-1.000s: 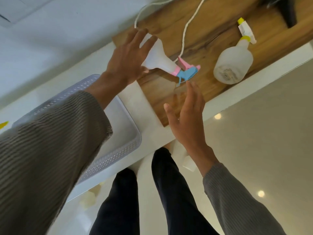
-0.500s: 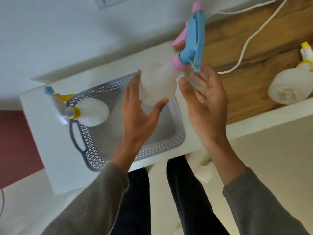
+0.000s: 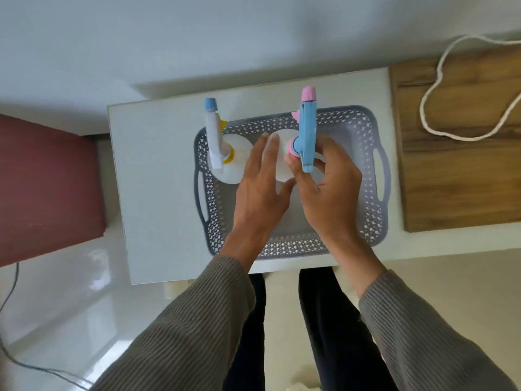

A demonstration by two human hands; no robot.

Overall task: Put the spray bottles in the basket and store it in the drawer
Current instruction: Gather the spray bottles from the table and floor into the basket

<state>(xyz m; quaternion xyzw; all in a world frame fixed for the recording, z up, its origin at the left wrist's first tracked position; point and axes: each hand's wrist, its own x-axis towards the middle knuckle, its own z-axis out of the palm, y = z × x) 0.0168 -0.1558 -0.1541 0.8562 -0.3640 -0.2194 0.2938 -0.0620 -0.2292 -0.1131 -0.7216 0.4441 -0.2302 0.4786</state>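
top view. a grey perforated basket (image 3: pixel 366 221) lay on the white counter (image 3: pixel 158 179). the left hand (image 3: pixel 260 193) and right hand (image 3: pixel 329 193) both gripped the pink-and-blue spray bottle (image 3: pixel 282 162), upright within the basket's middle: left fingers and thumb around its white body, right fingers curled below the trigger. whether its base touched the basket could not be told. the yellow-and-white spray bottle (image 3: pixel 234 162) stood at the basket's left end. a wooden board (image 3: pixel 456 179) carrying a white cord (image 3: pixel 431 128) lay to the right.

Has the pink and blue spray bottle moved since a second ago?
Yes. The pink-and-blue spray bottle has moved left, off the wooden board to over the basket.
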